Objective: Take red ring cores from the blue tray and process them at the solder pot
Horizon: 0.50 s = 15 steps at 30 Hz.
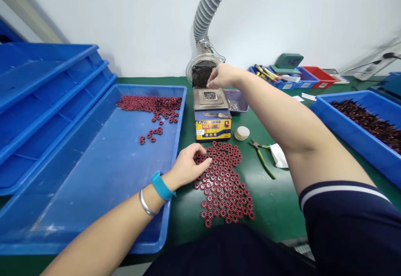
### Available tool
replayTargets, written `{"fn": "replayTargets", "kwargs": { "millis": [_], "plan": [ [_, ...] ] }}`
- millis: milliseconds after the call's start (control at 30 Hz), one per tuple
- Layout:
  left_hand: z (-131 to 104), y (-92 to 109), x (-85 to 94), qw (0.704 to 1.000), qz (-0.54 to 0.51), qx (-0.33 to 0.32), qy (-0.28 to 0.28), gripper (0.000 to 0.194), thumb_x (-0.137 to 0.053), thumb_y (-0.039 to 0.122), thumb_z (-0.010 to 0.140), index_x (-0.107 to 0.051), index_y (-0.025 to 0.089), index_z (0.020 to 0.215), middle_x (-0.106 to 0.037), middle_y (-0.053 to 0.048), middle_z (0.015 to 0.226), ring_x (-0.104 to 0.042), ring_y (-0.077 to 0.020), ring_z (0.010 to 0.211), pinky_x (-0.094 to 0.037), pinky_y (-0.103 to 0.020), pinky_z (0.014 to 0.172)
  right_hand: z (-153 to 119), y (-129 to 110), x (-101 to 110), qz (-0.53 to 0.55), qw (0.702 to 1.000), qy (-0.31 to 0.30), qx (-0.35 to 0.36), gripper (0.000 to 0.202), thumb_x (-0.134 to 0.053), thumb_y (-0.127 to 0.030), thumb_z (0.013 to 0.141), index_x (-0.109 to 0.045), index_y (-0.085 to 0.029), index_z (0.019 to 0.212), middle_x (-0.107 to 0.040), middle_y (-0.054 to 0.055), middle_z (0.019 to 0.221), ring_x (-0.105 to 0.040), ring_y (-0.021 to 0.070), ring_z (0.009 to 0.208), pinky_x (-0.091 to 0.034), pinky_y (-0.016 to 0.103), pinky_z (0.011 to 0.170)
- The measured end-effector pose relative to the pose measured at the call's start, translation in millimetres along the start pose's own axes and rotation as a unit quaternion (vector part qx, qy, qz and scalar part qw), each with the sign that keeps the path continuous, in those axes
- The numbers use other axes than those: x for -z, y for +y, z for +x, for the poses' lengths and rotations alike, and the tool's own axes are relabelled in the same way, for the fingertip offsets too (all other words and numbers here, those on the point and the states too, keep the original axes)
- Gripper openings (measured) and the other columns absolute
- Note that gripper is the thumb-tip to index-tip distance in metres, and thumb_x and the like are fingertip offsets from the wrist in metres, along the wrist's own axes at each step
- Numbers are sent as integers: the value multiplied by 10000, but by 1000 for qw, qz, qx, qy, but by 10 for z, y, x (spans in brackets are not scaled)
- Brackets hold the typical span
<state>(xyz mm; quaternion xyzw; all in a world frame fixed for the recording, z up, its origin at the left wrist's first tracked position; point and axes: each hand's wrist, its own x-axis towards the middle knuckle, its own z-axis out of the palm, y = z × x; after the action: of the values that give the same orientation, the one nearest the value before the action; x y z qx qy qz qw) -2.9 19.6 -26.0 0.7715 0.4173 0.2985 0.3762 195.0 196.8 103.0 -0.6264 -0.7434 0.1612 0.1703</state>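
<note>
My right hand (223, 76) is raised over a solder pot (213, 123) with a yellow front, a lit display and a square well in its metal top. Its fingers are pinched together near the well; whatever they hold is too small to make out. Lower down, my left hand (190, 165) rests at the left edge of a spread of small red toothed rings (224, 180), thumb and fingers apart, some fingertips hidden. More red rings (140, 102) lie at the far end of a big blue tray (125, 163) on the left.
Behind the pot is a fume extractor hose (208, 10). To the right are a round pale pad (242, 133), green-handled cutters (263, 163), a white packet (278, 156) and a blue bin (354, 129) of dark copper parts. Stacked blue trays (46, 100) stand left.
</note>
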Motion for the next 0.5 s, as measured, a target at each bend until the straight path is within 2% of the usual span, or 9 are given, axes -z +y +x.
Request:
{"fn": "replayTargets", "kwargs": {
  "millis": [100, 200, 300, 400, 500],
  "plan": [
    [-2, -3, -4, 1000, -6, 2, 1, 121, -627, 266, 765, -571, 169, 808, -635, -25, 796, -569, -146, 701, -482, -287, 675, -89, 59, 57, 153, 988, -24, 28, 121, -810, -198, 692, -712, -130, 712, -641, 24, 590, -614, 133, 619, -562, 305, 658],
    [-1, 9, -5, 1000, -20, 14, 5, 140, -630, 283, 772, -582, 162, 824, -644, -30, 801, -576, -145, 695, -488, -290, 674, -263, 98, 64, 292, 954, -51, 49, 213, -861, -262, 650, -705, -123, 686, -633, 35, 578, -586, 109, 549, -521, 259, 540],
    [-1, 33, -9, 997, -66, 27, 25, 165, -643, 303, 773, -592, 157, 830, -659, -41, 820, -597, -146, 719, -493, -289, 685, -530, 105, 16, 391, 915, -94, 45, 263, -867, -313, 642, -718, -112, 724, -659, 58, 631, -593, 110, 550, -502, 254, 507],
    [-6, 72, -18, 984, -161, 42, 57, 231, -691, 335, 745, -594, 150, 846, -673, -55, 833, -614, -144, 743, -492, -274, 673, -887, 77, -149, 442, 887, -118, 61, 268, -842, -338, 660, -720, -131, 777, -685, 42, 686, -589, 95, 568, -497, 238, 519],
    [-21, 132, -31, 953, -286, 67, 79, 356, -786, 358, 665, -593, 147, 877, -681, -47, 810, -622, -129, 717, -498, -257, 655, -1328, 14, -451, 440, 891, -65, 98, 229, -786, -309, 699, -691, -150, 832, -699, 23, 744, -615, 90, 617, -523, 239, 589]
  ]
}}
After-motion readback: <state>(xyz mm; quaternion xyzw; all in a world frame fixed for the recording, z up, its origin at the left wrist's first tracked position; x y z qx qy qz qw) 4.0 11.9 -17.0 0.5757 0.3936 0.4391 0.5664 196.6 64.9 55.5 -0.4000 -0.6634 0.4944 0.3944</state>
